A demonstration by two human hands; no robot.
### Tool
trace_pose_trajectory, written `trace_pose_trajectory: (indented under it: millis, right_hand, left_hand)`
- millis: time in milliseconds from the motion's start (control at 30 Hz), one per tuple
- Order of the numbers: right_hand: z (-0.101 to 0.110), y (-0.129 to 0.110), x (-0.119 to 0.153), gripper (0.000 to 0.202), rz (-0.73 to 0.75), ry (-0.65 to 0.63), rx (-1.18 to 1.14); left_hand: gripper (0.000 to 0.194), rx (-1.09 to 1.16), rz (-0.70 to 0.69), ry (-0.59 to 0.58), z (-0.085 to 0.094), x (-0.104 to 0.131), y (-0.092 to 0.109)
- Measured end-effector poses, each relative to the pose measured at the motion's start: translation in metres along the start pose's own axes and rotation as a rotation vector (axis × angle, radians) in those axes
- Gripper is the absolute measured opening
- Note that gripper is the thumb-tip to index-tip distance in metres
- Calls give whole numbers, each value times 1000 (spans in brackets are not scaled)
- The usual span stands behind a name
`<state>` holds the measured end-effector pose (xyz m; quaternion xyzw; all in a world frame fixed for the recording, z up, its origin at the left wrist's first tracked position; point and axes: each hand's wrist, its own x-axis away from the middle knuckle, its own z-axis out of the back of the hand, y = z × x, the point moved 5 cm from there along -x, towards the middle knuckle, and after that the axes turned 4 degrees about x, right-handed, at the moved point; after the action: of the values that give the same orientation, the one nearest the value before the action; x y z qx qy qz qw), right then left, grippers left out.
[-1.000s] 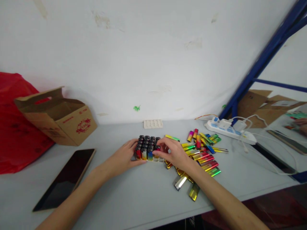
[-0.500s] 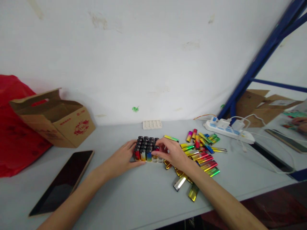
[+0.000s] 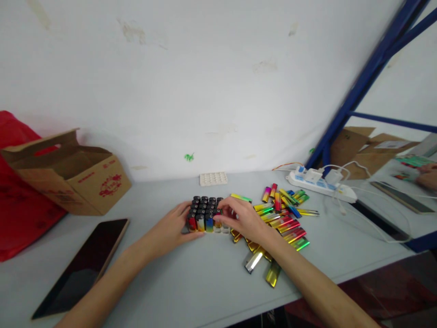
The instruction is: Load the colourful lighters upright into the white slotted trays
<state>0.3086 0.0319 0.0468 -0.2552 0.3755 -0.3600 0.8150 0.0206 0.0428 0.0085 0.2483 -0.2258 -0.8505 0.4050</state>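
Observation:
Rows of black-topped lighters (image 3: 200, 222) stand upright in a pale tray (image 3: 222, 230) with a few bare slots at its front right. My left hand (image 3: 175, 224) is closed around the tray's left end, its thumb along the front edge. My right hand (image 3: 241, 218) pinches a lighter (image 3: 217, 212) between thumb and fingers at the front right of the rows; most of that lighter is hidden by the fingers. Just right of the tray, partly under my right forearm, lies a loose heap of shiny coloured lighters (image 3: 286, 224).
Another pale slotted tray (image 3: 213, 178) lies near the wall. A tablet (image 3: 82, 266), an open cardboard box (image 3: 99, 184) and a red bag (image 3: 20, 228) are on the left. A power strip (image 3: 321, 186) with cables sits at right, by a blue frame (image 3: 358, 82). Another person's hand (image 3: 428, 176) shows beyond it.
The lighter in my right hand now sits slightly lower and closer to the front row. My left hand keeps its hold on the tray. The whole view has shifted a little.

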Motion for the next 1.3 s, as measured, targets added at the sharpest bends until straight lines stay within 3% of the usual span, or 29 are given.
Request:
trace_pose_trajectory:
  millis: [300, 467, 567, 633, 733, 833, 967, 1200, 1300]
  right_hand:
    - [-2, -2, 1, 35, 15, -17, 93]
    - [30, 17, -2, 26, -41, 160, 328]
    - [63, 42, 2, 23, -191, 266, 599]
    - [83, 62, 9, 25, -367, 285, 778]
    - [103, 86, 23, 40, -688, 146, 950]
    - [107, 95, 29, 46, -821, -61, 950]
    - [100, 85, 20, 40, -760, -120, 901]
    - [80, 69, 8, 41, -606, -64, 732]
    - [78, 68, 5, 27, -538, -64, 678]
  left_hand:
    - [75, -13, 8, -1, -1, 0, -5]
    - [76, -47, 27, -29, -1, -1, -6]
    - [73, -82, 18, -22, -2, -2, -7]
    - [71, -100, 1, -4, -2, -1, -7]
    - [72, -121, -17, 0, -2, -1, -5]
    - [71, -122, -12, -3, -1, -1, -6]
    - [71, -106, 5, -17, -1, -1, -9]
    - [76, -92, 35, -24, -1, -1, -9]
    - [74, -92, 32, -30, -1, -2, -7]
